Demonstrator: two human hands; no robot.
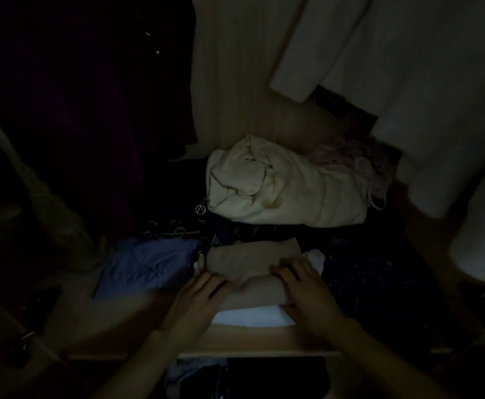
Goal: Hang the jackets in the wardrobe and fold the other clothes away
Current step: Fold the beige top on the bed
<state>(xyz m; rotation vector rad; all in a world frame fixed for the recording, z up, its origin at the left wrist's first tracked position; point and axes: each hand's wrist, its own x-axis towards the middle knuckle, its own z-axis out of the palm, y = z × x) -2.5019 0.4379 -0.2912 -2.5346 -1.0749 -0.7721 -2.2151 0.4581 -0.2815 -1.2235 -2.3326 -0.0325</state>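
The scene is dim, inside a wardrobe. A folded beige garment (250,263) lies on a white folded piece (252,316) near the front of the wooden shelf (252,341). My left hand (195,303) rests flat on the garment's left end, fingers spread. My right hand (307,295) lies on its right end, fingers curled over the top edge. Behind it sits a bundled cream garment (281,185) on dark clothes. A dark maroon jacket (91,110) hangs at the left and a white jacket (408,67) hangs at the upper right.
A folded blue garment (146,263) lies left of the beige one, a dark dotted fabric (373,286) to its right. Pink cloth (356,159) is bunched at the back right. More clothes (206,375) show on the level below the shelf's front edge.
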